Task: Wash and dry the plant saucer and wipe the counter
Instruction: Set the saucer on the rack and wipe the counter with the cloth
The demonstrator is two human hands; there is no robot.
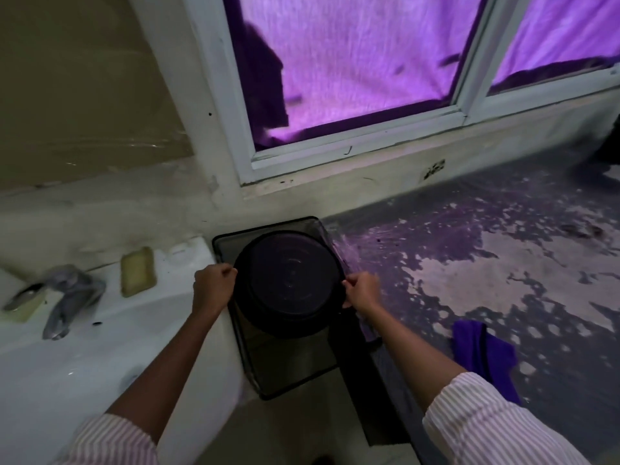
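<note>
The saucer (290,280), dark and round, is held over a black mesh basket (268,392) that stands in the gap between the sink (84,364) and the counter (486,263). The left hand (213,286) grips its left rim with curled fingers, and the right hand (362,292) pinches the right rim; both forearms come out of striped sleeves (486,427). Whether the saucer rests on the basket or hangs just above it cannot be told. To the right the counter is grey and badly worn, with pale patches showing through in blotches, and it shines with a purple tint. A purple cloth (483,354) lies crumpled near its front edge, well apart from the saucer. To the left the white sink carries a metal tap (70,297) and a yellowish sponge (138,271) on its back ledge. Behind, a scuffed pale wall (302,182) rises to a white-framed window (464,88) covered by a glowing purple curtain (352,62).
</note>
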